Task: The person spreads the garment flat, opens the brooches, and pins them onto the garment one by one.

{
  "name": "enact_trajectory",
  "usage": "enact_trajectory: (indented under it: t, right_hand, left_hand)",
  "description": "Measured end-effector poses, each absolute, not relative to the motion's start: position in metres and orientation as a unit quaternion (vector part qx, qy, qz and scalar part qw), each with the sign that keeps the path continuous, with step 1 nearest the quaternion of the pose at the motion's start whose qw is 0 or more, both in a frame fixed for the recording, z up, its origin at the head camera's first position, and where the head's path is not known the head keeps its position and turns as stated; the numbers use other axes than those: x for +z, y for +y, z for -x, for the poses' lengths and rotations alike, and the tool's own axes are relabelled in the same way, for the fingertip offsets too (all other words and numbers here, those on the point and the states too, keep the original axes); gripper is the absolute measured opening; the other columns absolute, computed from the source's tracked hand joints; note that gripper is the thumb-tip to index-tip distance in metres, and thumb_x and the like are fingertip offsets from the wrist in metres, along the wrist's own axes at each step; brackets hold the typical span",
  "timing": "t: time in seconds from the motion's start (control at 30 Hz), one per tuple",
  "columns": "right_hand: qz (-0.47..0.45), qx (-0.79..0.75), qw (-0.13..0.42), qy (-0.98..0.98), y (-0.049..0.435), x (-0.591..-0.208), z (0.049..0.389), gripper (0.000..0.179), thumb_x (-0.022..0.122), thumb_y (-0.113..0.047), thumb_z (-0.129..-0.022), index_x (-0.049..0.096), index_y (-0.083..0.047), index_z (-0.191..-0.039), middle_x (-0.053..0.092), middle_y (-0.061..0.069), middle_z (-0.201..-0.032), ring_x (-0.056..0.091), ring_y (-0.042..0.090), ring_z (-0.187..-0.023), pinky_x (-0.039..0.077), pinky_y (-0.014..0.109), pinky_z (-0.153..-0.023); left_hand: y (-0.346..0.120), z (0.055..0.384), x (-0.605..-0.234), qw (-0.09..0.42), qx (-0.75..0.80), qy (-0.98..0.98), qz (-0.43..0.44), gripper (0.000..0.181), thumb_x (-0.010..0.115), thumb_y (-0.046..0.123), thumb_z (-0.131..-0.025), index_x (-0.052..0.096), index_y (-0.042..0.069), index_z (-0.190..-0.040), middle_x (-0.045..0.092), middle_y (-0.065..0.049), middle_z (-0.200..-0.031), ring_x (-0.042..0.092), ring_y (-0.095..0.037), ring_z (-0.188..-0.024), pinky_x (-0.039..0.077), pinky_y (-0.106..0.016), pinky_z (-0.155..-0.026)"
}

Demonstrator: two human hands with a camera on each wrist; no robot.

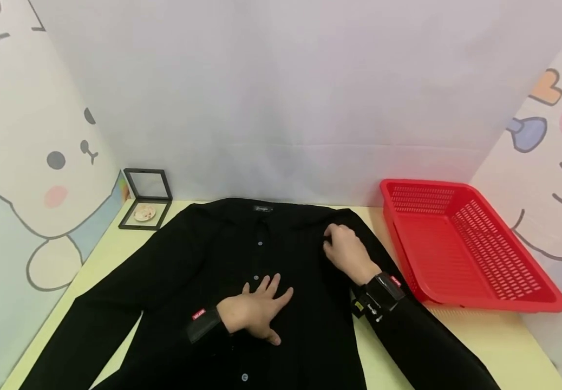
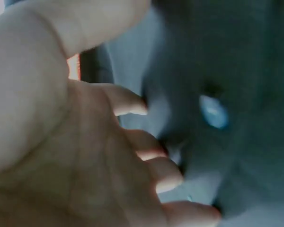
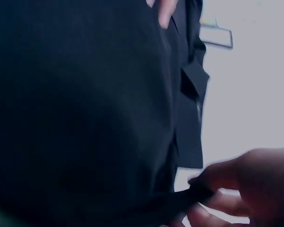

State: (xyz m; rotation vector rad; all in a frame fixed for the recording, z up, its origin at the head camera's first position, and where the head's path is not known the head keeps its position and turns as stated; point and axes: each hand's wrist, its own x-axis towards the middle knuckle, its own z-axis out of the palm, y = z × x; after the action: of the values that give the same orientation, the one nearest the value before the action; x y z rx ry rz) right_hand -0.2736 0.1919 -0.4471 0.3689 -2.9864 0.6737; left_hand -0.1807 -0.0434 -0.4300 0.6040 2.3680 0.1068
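A black button-up shirt point(image 1: 188, 265) lies spread out on the table, front up, collar toward the back wall. Across its middle rests my left hand point(image 1: 256, 311), fingers straight and splayed over the fabric beside the row of buttons. In the left wrist view a blurred button point(image 2: 213, 112) shows past the fingertips. Up by the shirt's right shoulder, my right hand point(image 1: 346, 252) pinches the cloth. The right wrist view shows a gathered fold of black fabric point(image 3: 196, 191) between thumb and fingers point(image 3: 222, 175). Some of the shirt's lower part is cut off by the frame.
A red plastic basket point(image 1: 398, 244) stands on the right of the pale yellow table point(image 1: 490, 336). At the back left, a small black-edged frame point(image 1: 145, 200) stands folded open with a pale round item on its base. Printed curtains point(image 1: 281, 108) close in the back and sides.
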Motion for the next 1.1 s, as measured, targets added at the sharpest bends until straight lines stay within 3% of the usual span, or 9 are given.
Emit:
enact_trajectory:
  t: [0.13, 0.23, 0.37, 0.47, 0.53, 0.63, 0.77, 0.9, 1.1]
  right_hand:
    - [-0.192, 0.191, -0.063, -0.961, 0.177, -0.455, 0.274, 0.032, 0.069, -0.020, -0.100, 0.069, 0.004, -0.121, 0.063, 0.024, -0.118, 0.063, 0.036, -0.101, 0.055, 0.048, -0.087]
    - [-0.215, 0.188, -0.091, -0.954, 0.177, -0.454, 0.278, 0.034, 0.066, -0.024, -0.102, 0.070, 0.004, -0.121, 0.064, 0.024, -0.118, 0.063, 0.039, -0.106, 0.053, 0.051, -0.091]
    - [-0.208, 0.216, -0.069, -0.952, 0.185, -0.449, 0.297, 0.029, 0.059, -0.018, -0.105, 0.071, 0.005, -0.118, 0.068, 0.024, -0.115, 0.061, 0.040, -0.112, 0.051, 0.053, -0.096]
    - [-0.173, 0.220, -0.065, -0.958, 0.192, -0.447, 0.316, 0.032, 0.054, -0.014, -0.107, 0.065, 0.008, -0.127, 0.065, 0.028, -0.125, 0.057, 0.044, -0.123, 0.047, 0.056, -0.104]
    - [-0.145, 0.210, -0.084, -0.963, 0.196, -0.448, 0.327, 0.039, 0.053, -0.016, -0.107, 0.057, 0.009, -0.138, 0.059, 0.031, -0.136, 0.052, 0.046, -0.131, 0.044, 0.057, -0.109]
    - [-0.108, 0.183, -0.141, -0.967, 0.195, -0.455, 0.339, 0.060, 0.056, -0.028, -0.107, 0.040, 0.007, -0.153, 0.044, 0.034, -0.151, 0.042, 0.051, -0.140, 0.038, 0.060, -0.115]
    - [-0.063, 0.167, -0.216, -0.960, 0.188, -0.465, 0.343, 0.090, 0.060, -0.048, -0.103, 0.013, -0.004, -0.165, 0.017, 0.034, -0.166, 0.019, 0.057, -0.151, 0.022, 0.071, -0.120]
    - [-0.031, 0.182, -0.234, -0.955, 0.181, -0.471, 0.342, 0.103, 0.057, -0.060, -0.100, -0.005, -0.011, -0.166, -0.003, 0.031, -0.169, -0.001, 0.058, -0.154, 0.007, 0.078, -0.118]
    - [-0.027, 0.194, -0.252, -0.948, 0.179, -0.475, 0.338, 0.115, 0.053, -0.072, -0.096, -0.018, -0.012, -0.164, -0.015, 0.029, -0.169, -0.014, 0.055, -0.154, -0.003, 0.077, -0.119]
  left_hand:
    - [-0.040, 0.182, -0.430, 0.334, 0.035, 0.913, -0.230, 0.097, 0.080, 0.054, -0.085, 0.026, 0.035, -0.164, 0.009, -0.011, -0.174, 0.014, -0.036, -0.160, 0.027, -0.069, -0.120]
    - [-0.050, 0.192, -0.427, 0.313, 0.077, 0.913, -0.251, 0.083, 0.078, 0.049, -0.090, 0.039, 0.028, -0.160, 0.024, -0.011, -0.171, 0.027, -0.034, -0.156, 0.034, -0.063, -0.119]
    - [-0.087, 0.218, -0.424, 0.217, 0.167, 0.929, -0.250, 0.056, 0.073, 0.034, -0.097, 0.057, 0.015, -0.147, 0.055, -0.010, -0.152, 0.058, -0.029, -0.134, 0.052, -0.050, -0.107]
    - [-0.126, 0.246, -0.424, 0.109, 0.176, 0.956, -0.210, 0.044, 0.070, 0.026, -0.099, 0.063, 0.011, -0.140, 0.064, -0.012, -0.139, 0.065, -0.031, -0.120, 0.056, -0.051, -0.097]
    - [-0.153, 0.265, -0.424, 0.082, 0.169, 0.967, -0.171, 0.043, 0.068, 0.023, -0.100, 0.062, 0.007, -0.139, 0.063, -0.017, -0.138, 0.065, -0.035, -0.120, 0.055, -0.054, -0.096]
    - [-0.188, 0.288, -0.427, 0.122, 0.155, 0.971, -0.133, 0.051, 0.065, 0.022, -0.102, 0.052, -0.001, -0.146, 0.053, -0.028, -0.146, 0.056, -0.046, -0.130, 0.049, -0.059, -0.104]
    - [-0.213, 0.304, -0.436, 0.224, 0.149, 0.956, -0.113, 0.071, 0.062, 0.028, -0.104, 0.031, -0.005, -0.159, 0.024, -0.037, -0.162, 0.028, -0.057, -0.147, 0.032, -0.066, -0.118]
    - [-0.215, 0.311, -0.440, 0.270, 0.140, 0.948, -0.093, 0.082, 0.058, 0.039, -0.106, 0.015, 0.000, -0.164, 0.001, -0.036, -0.167, 0.004, -0.060, -0.152, 0.015, -0.072, -0.121]
    - [-0.205, 0.310, -0.446, 0.295, 0.098, 0.949, -0.045, 0.095, 0.048, 0.062, -0.103, 0.001, 0.010, -0.167, -0.014, -0.027, -0.169, -0.015, -0.053, -0.154, -0.003, -0.078, -0.118]
